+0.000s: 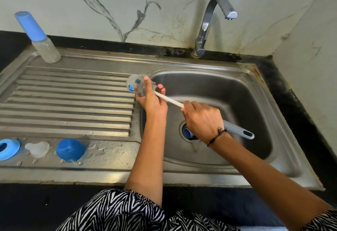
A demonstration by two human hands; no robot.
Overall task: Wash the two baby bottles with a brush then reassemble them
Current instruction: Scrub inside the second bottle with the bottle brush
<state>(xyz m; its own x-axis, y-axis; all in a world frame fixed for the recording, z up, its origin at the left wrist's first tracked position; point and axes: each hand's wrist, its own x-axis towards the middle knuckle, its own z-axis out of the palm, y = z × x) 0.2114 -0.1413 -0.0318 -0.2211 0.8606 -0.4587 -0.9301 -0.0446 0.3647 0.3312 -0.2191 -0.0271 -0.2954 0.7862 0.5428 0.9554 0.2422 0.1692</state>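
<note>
My left hand (152, 101) grips a clear baby bottle (135, 85) with a blue print, held on its side over the sink's left rim. My right hand (201, 120) grips the bottle brush (169, 100) by its white shaft, whose head is inside the bottle; its grey handle (240, 130) sticks out to the right. A second bottle (39, 38) with a blue cap stands upright at the back left of the drainboard. On the front ledge lie a blue screw ring (8, 148), a clear teat (37, 148) and a blue cap (70, 149).
The steel sink basin (246, 103) holds a blue piece (187, 133) at the drain. The tap (215, 19) arches over the basin; no water shows at its spout. The ribbed drainboard (73, 103) lies to the left, wet with droplets near the front. Marble wall behind.
</note>
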